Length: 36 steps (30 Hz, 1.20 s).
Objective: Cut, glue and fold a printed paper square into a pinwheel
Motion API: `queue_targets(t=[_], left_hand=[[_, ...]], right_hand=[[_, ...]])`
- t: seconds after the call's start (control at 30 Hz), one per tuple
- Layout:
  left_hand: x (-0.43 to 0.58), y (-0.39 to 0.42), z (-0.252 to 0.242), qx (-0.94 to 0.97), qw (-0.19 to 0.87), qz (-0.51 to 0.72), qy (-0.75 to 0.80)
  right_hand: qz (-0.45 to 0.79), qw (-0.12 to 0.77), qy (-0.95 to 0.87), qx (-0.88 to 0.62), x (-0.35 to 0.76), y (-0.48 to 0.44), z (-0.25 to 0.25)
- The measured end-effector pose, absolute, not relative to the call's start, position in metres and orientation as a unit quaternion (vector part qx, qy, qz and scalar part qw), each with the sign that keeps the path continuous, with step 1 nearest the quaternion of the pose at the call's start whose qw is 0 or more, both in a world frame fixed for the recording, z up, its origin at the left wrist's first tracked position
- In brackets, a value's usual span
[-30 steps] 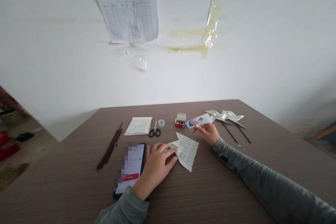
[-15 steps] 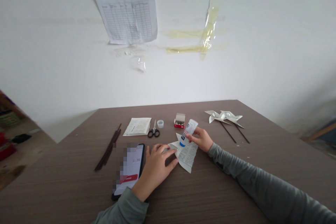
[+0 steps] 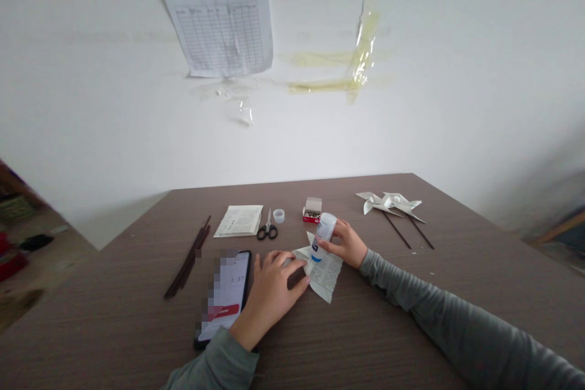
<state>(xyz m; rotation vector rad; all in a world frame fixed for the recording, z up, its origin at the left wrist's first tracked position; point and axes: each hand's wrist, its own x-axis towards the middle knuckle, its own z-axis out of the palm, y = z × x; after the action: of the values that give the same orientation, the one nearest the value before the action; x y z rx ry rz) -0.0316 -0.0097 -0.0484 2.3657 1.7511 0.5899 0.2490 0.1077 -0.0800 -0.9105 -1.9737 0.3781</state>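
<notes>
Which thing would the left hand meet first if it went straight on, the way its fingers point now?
Past the paper at its fingers, probably the white bottle held by the right hand; depth there is unclear.

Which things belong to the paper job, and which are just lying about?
Likely the job: glue stick, printed paper under it, scissors, dark sticks, paper stack, translucent cap, open red box, two pinwheels.
Probably just there: phone, wall chart, yellowed tape.

We see a brown table under the grip. Beyond the grip is a white wall with yellowish tape; far left, we glimpse floor
</notes>
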Motion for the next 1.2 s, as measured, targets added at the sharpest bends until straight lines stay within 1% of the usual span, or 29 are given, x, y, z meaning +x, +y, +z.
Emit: queue_targets(t=[0.17,0.4,1.2], left_hand=[[-0.03,-0.01,-0.048,0.788,0.072,0.186,0.583],[-0.035,-0.009,-0.051,0.795,0.068,0.211,0.565],[-0.031,-0.01,-0.048,0.794,0.055,0.182,0.577]], right_hand=[[0.179,0.44,-0.797,-0.374,0.251,0.108,-0.08],[0.164,0.428,-0.811,-0.364,0.249,0.108,-0.079],[0.146,0.392,-0.843,-0.337,0.247,0.102,-0.066]])
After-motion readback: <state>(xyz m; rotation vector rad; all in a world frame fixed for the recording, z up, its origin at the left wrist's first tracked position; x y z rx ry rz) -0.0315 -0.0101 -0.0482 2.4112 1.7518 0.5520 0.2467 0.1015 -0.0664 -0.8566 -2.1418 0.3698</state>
